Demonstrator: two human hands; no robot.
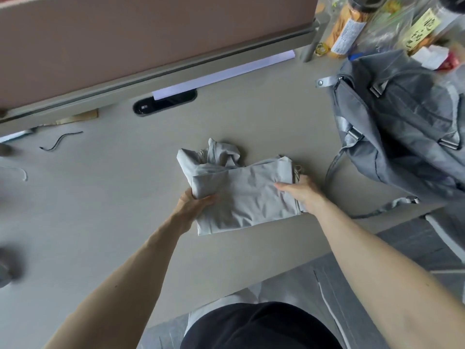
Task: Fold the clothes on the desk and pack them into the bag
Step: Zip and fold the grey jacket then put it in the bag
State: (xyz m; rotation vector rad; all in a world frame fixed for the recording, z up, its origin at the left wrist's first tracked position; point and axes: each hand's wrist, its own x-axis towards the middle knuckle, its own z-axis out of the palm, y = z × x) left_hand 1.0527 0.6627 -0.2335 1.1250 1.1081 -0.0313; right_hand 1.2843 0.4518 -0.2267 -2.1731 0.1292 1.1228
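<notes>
A light grey garment [244,195], folded into a thick rectangle, lies in the middle of the beige desk [113,210]. A crumpled part of it sticks out at the far side. My left hand [195,206] grips the garment's left edge, thumb on top and fingers underneath. My right hand [300,193] holds the right edge, thumb lying on the cloth and fingers curled around the side. A grey bag [400,129] with buckles and straps lies on the desk to the right, about a hand's width from the garment.
A partition wall [125,46] runs along the desk's far edge, with a cable slot [164,104] below it. A thin dark cord [60,141] lies far left. Bottles and packets [352,28] crowd the far right corner. The desk's near edge is by my waist.
</notes>
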